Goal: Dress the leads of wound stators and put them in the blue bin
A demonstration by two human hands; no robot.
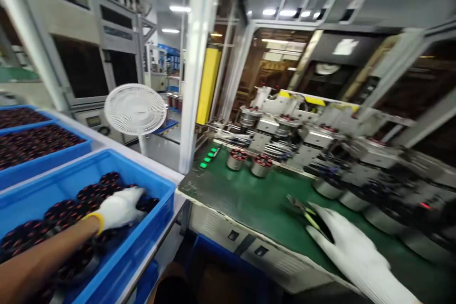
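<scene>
My left hand [119,209], in a white glove with a yellow cuff, reaches into a blue plastic crate [142,175]. It rests on a heap of dark motor stators with copper windings [62,211], and I cannot tell whether it grips one. My right hand [356,251], also gloved, lies over the green bench mat [245,194]. Its fingers close around the handles of yellow-handled side cutters [301,209], whose steel jaws point up and left. Two wound stators [237,158] stand upright on the mat farther away.
Further blue crates of stators [35,147] stand at the left. An automated winding machine [285,128] with steel fixtures runs along the bench's far side, and steel cylinders [327,189] line its right side. A white fan [134,109] stands beyond the crates.
</scene>
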